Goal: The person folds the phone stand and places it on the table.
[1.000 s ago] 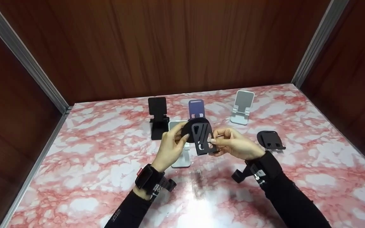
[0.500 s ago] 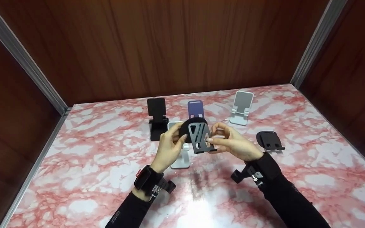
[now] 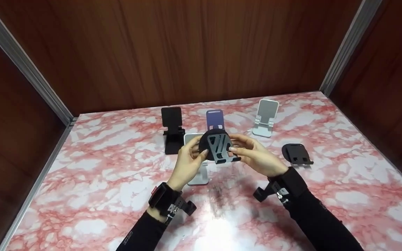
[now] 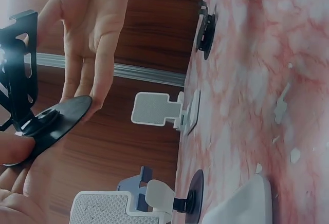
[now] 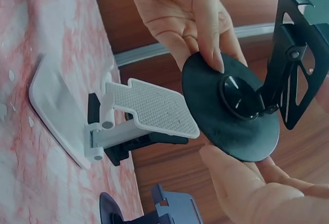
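Both hands hold a black phone stand [image 3: 219, 146] above the table, its slotted plate facing the head camera. My left hand [image 3: 187, 162] pinches the round base [image 5: 231, 139] at the left, thumb on its upper face and fingers underneath. From the other side my right hand [image 3: 262, 158] grips the stand, thumb at the slotted plate's edge and long fingers reaching to the base's rim. A hinged arm [image 5: 280, 80] joins base and plate in the right wrist view. Directly behind the hands stands a white phone stand [image 3: 198, 178], partly hidden by them.
Further back are a black phone stand [image 3: 173, 127], a purple one [image 3: 215, 118] and a white-and-grey one [image 3: 267, 113]. At the right lies a low black stand [image 3: 297, 153] with a round base. Wood-patterned walls [image 3: 187, 52] enclose the marbled table [image 3: 99, 188].
The slotted plate has tilted, and its lower lip sits higher in the head view. My right fingers have shifted from the plate's lower right edge inward to the base. The left hand keeps its pinch.
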Demonstrator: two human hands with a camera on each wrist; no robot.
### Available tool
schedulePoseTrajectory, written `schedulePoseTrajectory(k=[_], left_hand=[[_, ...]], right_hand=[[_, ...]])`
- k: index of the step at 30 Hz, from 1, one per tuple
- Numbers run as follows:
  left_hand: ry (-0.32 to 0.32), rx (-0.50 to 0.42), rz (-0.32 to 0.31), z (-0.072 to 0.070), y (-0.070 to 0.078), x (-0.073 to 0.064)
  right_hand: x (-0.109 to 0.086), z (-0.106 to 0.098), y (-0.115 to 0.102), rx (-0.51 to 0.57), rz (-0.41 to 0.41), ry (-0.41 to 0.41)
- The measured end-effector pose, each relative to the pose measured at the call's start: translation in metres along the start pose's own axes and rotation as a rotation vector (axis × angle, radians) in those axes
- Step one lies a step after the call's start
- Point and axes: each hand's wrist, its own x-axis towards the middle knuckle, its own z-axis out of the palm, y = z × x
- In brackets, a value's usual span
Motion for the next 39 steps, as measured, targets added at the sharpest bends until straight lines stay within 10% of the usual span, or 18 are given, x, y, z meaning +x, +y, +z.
schedulePoseTrajectory(k=[10,17,39], left_hand=[[-0.09,-0.094,-0.225,-0.004,0.022,-0.008],[-0.107,-0.088,-0.222,-0.003,0.037,-0.013],[-0.124,-0.097,-0.199,-0.006,0.01,-0.007]], right_hand=[[-0.001,0.008,0.001,-0.074,0.022,0.095],[-0.002,0.013,0.0,-0.173,0.013,0.122],[-0.002,0.01,0.004,-0.305,-0.014,0.129]])
